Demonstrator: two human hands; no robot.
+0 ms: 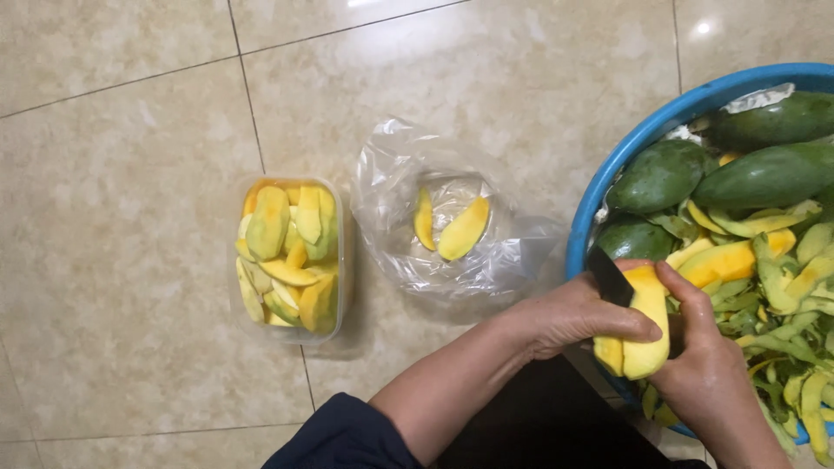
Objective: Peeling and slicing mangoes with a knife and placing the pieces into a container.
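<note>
Peeled mango cut over a blue basin

Left hand [573,317] grips the peeled mango [645,334]; right hand [704,347] closed around the black knife [611,278] against it.

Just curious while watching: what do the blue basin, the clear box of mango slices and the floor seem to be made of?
Blue basin: probably plastic, with a smooth, evenly coloured rim.
Clear box: likely thin plastic; the slices show through its glossy walls.
Floor: looks like polished beige tile, with grout lines and lamp glare.
</note>
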